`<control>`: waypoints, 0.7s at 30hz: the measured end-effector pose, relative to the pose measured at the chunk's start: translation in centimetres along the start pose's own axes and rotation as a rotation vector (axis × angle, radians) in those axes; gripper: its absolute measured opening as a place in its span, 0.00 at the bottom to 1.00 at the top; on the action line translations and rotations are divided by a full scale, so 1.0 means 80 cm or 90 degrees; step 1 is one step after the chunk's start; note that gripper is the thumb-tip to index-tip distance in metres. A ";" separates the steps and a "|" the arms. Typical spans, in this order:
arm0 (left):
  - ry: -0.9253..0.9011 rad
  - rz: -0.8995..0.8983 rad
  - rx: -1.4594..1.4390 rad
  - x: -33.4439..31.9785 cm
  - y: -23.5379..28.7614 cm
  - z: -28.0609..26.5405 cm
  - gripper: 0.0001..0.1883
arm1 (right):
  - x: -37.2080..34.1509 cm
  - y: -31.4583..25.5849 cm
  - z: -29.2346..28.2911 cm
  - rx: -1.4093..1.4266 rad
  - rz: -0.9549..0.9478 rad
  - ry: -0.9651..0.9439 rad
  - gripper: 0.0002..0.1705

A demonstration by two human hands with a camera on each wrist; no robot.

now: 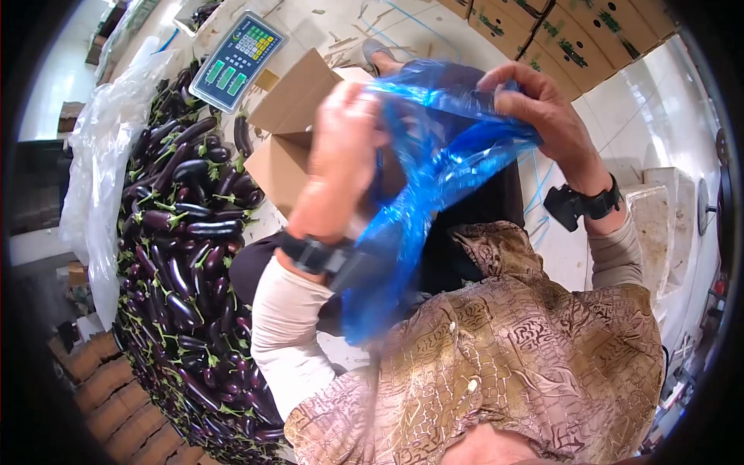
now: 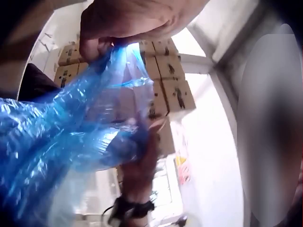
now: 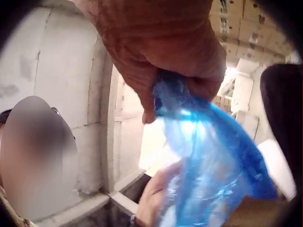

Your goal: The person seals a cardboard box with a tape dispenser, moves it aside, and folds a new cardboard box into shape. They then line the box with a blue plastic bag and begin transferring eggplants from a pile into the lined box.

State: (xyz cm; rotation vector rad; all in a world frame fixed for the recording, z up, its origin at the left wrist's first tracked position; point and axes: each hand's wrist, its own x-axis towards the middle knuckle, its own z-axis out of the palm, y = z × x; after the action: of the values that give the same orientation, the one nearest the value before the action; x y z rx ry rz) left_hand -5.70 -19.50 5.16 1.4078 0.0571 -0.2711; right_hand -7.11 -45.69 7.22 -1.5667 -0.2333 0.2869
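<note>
blue plastic bag (image 1: 434,182) stretches between left grip (image 1: 341,147) and right grip (image 1: 535,108), its tail hanging beside the left forearm (image 1: 314,209). both grips are narrow, pinching the bag; left blurred in head view. open carton (image 1: 279,170) behind left grip; eggplants (image 1: 182,302) heaped at left, keypad panel (image 1: 239,62) near them.

left hand (image 1: 341,151) blurred in head view, blue bag (image 1: 415,209) smeared low down, box (image 1: 277,170) partly hidden behind left hand, scale display (image 1: 225,77) unreadable
</note>
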 end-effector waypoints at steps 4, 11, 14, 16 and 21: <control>0.156 0.036 -0.255 -0.001 0.030 -0.069 0.05 | -0.014 0.033 -0.040 -0.126 0.061 -0.074 0.19; 0.293 0.163 -0.015 -0.017 0.064 -0.215 0.07 | -0.065 0.070 -0.096 -0.661 0.039 0.021 0.13; 0.278 0.183 0.098 -0.032 0.069 -0.254 0.06 | -0.092 0.112 -0.147 -0.724 0.010 0.082 0.11; 0.283 0.187 0.199 -0.042 0.072 -0.273 0.05 | -0.107 0.151 -0.185 -0.748 0.072 0.093 0.11; 0.374 0.214 0.206 -0.058 0.066 -0.296 0.05 | -0.152 0.232 -0.297 -0.419 0.452 -0.033 0.17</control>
State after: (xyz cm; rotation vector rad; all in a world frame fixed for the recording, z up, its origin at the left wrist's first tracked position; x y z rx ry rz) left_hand -6.19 5.10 7.23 1.7519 0.2651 0.4362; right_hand -11.46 -72.42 -10.72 -2.2661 0.2310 0.8685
